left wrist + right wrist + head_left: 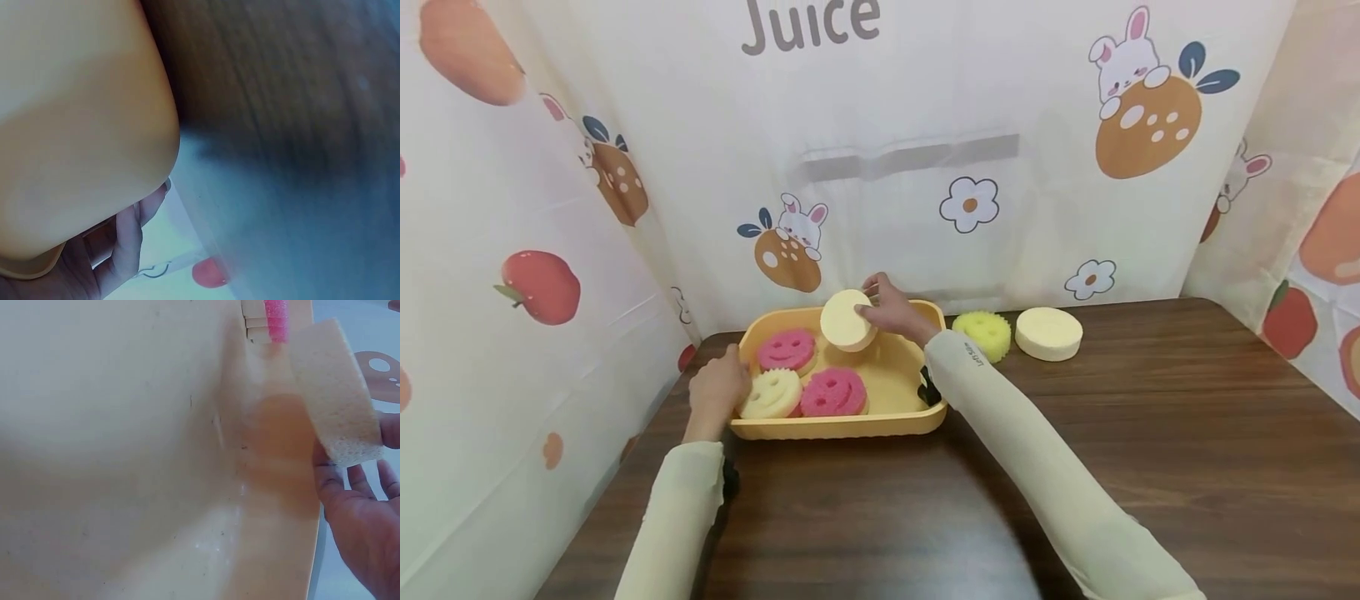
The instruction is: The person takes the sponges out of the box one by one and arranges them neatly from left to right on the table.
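A yellow plastic tray point(887, 387) stands on the table near the back. My left hand point(718, 387) grips its left side; in the left wrist view the fingers point(128, 240) lie against the outer wall. Over the tray's back part, my right hand point(895, 312) pinches a round pale yellow sponge point(844, 323) at its edge, tilted. The right wrist view shows this sponge point(337, 394) between thumb and fingers. In the tray's left half lie a pink smiley sponge point(787, 350), a second pink smiley sponge point(835, 393) and a cream smiley sponge point(772, 395).
Right of the tray, a bright yellow scalloped sponge point(988, 335) and a plain pale yellow round sponge point(1049, 333) rest on the dark wooden table point(1150, 450). A printed white curtain point(895, 200) hangs behind the table and along both sides.
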Demonstrator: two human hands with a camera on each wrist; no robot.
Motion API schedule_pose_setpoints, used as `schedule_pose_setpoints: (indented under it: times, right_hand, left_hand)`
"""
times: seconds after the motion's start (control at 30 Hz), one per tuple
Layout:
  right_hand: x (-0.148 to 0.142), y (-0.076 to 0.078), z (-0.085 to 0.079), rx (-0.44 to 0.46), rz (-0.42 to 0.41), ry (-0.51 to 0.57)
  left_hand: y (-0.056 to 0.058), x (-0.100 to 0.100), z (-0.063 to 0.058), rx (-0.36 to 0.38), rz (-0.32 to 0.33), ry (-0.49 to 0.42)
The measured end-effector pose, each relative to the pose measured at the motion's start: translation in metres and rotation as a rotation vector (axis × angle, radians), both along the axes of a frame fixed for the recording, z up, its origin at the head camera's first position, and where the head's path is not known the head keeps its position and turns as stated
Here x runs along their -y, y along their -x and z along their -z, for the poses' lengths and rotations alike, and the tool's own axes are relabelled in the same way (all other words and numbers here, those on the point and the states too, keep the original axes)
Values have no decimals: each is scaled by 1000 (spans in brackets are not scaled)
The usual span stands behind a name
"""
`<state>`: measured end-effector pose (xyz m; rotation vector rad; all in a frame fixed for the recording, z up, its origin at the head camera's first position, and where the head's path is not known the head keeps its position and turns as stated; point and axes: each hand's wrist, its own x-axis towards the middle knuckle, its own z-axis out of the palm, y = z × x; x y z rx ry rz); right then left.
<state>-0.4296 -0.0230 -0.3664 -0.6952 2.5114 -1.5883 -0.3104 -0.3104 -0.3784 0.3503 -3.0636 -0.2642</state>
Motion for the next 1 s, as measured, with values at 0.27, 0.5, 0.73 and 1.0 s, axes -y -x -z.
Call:
schedule_pose_setpoints:
  times: [0.27,0.5,0.73,1.0]
  right_hand:
    - [-2,-2,0,17,-5,72]
    - [-6,-5,-5,15,-3,43]
    - [-5,-5,-14,-25,14,-7]
    - [-5,0,-18,-9,53,-27]
  left_hand:
    - [-1,1,5,-15,-9,-2]
    - [2,-2,8,-21,-5,4]
    - [4,0,9,-18,-13,10]
    - [6,2,6,1,-12,17]
